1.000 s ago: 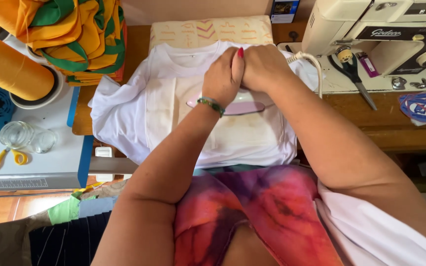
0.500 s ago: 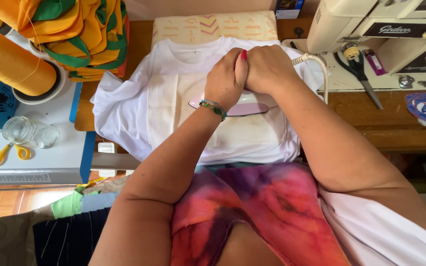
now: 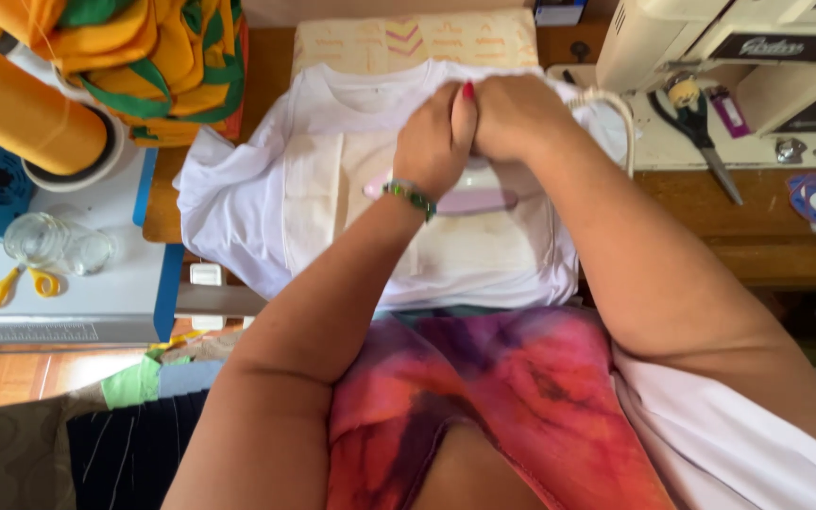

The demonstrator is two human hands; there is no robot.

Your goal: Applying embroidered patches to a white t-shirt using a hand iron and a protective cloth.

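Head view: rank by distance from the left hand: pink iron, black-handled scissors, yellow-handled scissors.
From the left hand:
1. Pink iron, directly under it on the white T-shirt.
2. Black-handled scissors, right, by the sewing machine.
3. Yellow-handled scissors, far left.

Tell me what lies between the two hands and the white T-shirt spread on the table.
In the head view, a pale pink iron lies between them: both hands, left hand and right hand, press on it, and it rests on the white T-shirt.

Left hand (image 3: 436,142) wears green beaded bracelet (image 3: 410,195), red-painted nail; tie-dye garment (image 3: 493,397).
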